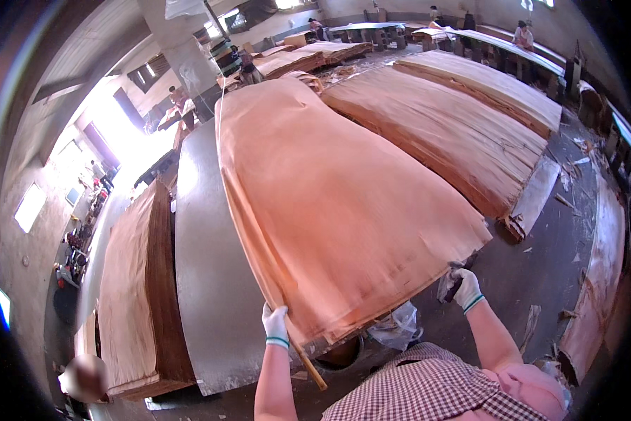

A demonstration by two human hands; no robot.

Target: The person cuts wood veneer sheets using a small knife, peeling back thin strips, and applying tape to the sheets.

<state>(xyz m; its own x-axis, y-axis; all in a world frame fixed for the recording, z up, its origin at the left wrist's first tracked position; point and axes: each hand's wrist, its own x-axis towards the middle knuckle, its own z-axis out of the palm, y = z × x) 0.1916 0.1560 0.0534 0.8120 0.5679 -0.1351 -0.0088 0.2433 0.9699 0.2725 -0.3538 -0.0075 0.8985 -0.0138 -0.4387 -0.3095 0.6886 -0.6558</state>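
Note:
A large, thin orange-brown wood veneer sheet [357, 203] lies over a pile in front of me, its left side hanging in folds. At its near left corner my gloved left hand [275, 324] is closed at the edge, around a thin wooden stick [307, 366]. The stick's near end juts toward me past the sheet; its far part is hidden along the folds. My gloved right hand [466, 289] is closed at the near right corner, on a small dark object I cannot make out. Crumpled clear plastic [397, 328] hangs below the near edge, between my hands.
Left of the sheet lies a smooth grey board [207, 259], then a tall veneer stack [136, 288]. More veneer stacks [442, 133] lie to the right. Scraps litter the floor [540, 259], and a long veneer piece [596, 274] rests at far right. Several people work in the background.

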